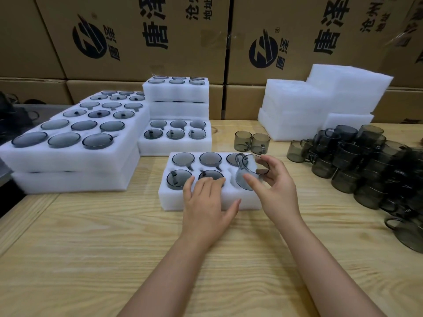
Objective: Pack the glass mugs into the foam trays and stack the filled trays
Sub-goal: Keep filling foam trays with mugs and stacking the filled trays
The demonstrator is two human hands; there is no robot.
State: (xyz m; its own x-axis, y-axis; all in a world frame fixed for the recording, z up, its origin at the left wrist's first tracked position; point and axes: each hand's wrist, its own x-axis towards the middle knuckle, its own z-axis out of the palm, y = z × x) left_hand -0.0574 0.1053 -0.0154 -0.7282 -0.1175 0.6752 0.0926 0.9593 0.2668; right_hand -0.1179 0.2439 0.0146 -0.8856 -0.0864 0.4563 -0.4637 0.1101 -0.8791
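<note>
A white foam tray [174, 197] lies on the wooden table in front of me, with smoky glass mugs in several of its round pockets. My right hand [278, 186] pinches one glass mug [248, 173] by rim and side, tilted over the tray's front right pocket. My left hand [206, 202] rests flat on the tray's front edge, fingers straight and touching the front middle mug [210, 175].
Filled foam trays are stacked at the left [68, 161] and behind the tray [176, 145]. Empty foam pieces [320, 104] are piled at the back right. A heap of loose mugs [366, 163] fills the right side; two mugs [251, 140] stand behind the tray. Cardboard boxes line the back.
</note>
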